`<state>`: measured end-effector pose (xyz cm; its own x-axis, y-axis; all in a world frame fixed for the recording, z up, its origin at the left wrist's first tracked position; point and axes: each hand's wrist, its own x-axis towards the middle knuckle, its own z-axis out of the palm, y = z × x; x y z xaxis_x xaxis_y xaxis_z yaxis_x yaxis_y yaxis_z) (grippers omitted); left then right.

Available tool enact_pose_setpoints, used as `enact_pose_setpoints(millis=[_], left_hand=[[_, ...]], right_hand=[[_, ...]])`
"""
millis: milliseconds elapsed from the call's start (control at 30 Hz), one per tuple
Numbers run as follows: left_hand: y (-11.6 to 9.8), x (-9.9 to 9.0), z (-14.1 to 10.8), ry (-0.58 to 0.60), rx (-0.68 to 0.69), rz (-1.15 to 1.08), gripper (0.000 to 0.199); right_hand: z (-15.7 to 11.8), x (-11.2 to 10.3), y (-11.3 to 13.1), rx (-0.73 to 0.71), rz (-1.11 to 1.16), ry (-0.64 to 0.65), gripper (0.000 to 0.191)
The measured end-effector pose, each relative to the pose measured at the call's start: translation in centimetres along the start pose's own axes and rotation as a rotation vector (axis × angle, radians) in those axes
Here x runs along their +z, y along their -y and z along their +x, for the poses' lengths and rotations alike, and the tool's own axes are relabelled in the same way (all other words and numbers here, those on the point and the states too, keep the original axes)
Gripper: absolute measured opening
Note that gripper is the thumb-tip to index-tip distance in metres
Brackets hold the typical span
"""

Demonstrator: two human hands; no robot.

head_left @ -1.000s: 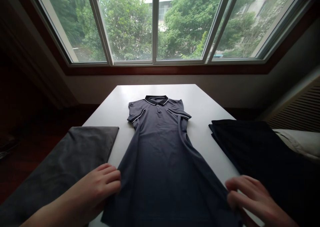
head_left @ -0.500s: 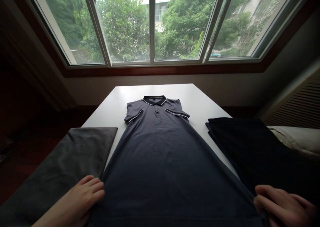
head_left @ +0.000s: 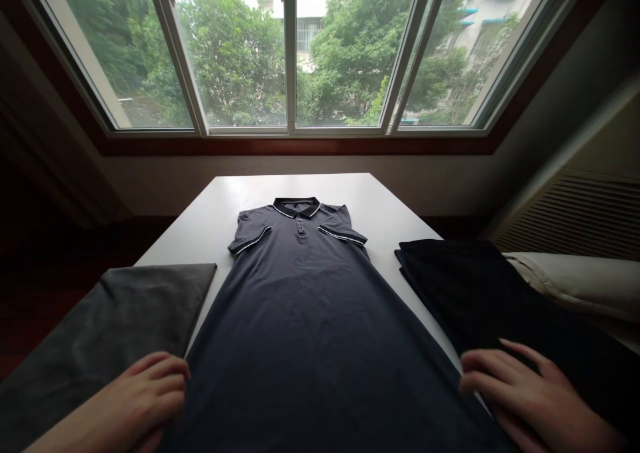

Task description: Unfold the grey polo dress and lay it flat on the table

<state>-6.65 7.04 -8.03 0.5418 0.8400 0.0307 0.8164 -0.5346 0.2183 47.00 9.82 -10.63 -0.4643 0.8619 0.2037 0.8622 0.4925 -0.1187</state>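
A dark blue-grey polo shirt (head_left: 320, 320) lies spread face up, its black collar with a white stripe toward the window and its short sleeves folded inward. At the shirt's lower left edge is my left hand (head_left: 145, 396), fingers curled together; their tips are hidden, so what they hold, if anything, does not show. My right hand (head_left: 525, 386) is over the shirt's lower right edge, beside the black cloth, with its fingers bent and somewhat apart and nothing visible in them.
The shirt rests on a white table (head_left: 390, 206). Folded grey cloth (head_left: 145, 313) lies at the left, folded black cloth (head_left: 450, 280) at the right. Beyond the black cloth is a cream-coloured item (head_left: 585, 280). A window (head_left: 290, 53) stands behind the table.
My right hand has moved left and up along the shirt's edge, and its fingers have loosened. The whole view has shifted slightly, so the shirt and table appear further left.
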Motion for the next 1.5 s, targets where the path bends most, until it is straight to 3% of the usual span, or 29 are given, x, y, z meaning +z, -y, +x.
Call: enact_pose_setpoints(millis=[100, 200, 267, 367, 500, 600, 667, 767, 867, 1067, 1300, 1500], left_hand=[[1.7, -3.8, 4.7, 0.038, -0.012, -0.083, 0.023], [5.1, -5.8, 10.8, 0.074, -0.081, -0.108, 0.03], [8.1, -5.8, 14.9, 0.061, -0.174, -0.022, 0.038], [13.0, -4.4, 20.4, 0.021, -0.414, 0.132, 0.051], [18.4, -2.5, 24.8, 0.013, -0.809, 0.137, 0.056], [20.6, -1.4, 26.4, 0.026, -0.912, 0.089, 0.056], [21.3, -0.5, 27.4, -0.047, -0.926, 0.036, 0.051], [21.5, 0.8, 29.0, -0.167, -0.918, -0.076, 0.04], [21.7, 1.7, 30.4, -0.204, -0.891, -0.13, 0.033], [22.2, 1.8, 30.3, -0.315, -0.928, -0.094, 0.04], [20.6, 2.8, 29.0, -0.222, -0.782, 0.223, 0.037], [20.6, 2.9, 29.1, -0.17, -0.795, 0.269, 0.041]], right_hand=[[7.3, -2.0, -0.8, -0.033, 0.107, 0.102, 0.023], [16.7, -1.2, -2.3, -0.044, 0.231, 0.116, 0.025], [22.9, 0.5, -3.6, 0.053, 0.295, 0.103, 0.029], [30.5, 3.0, -5.8, 0.374, 0.396, 0.139, 0.031], [36.0, 4.9, -8.1, 0.619, 0.417, 0.131, 0.029], [37.8, 6.1, -9.1, 0.708, 0.417, 0.135, 0.034], [38.8, 7.1, -9.4, 0.725, 0.402, 0.13, 0.035], [40.4, 8.8, -9.6, 0.74, 0.363, 0.11, 0.03], [41.8, 10.2, -10.0, 0.748, 0.315, 0.079, 0.021], [42.3, 10.9, -12.0, 0.736, 0.234, 0.071, 0.025], [40.4, 11.6, -11.0, 0.692, 0.073, 0.014, 0.037], [39.4, 12.3, -10.2, 0.573, -0.149, -0.044, 0.037]])
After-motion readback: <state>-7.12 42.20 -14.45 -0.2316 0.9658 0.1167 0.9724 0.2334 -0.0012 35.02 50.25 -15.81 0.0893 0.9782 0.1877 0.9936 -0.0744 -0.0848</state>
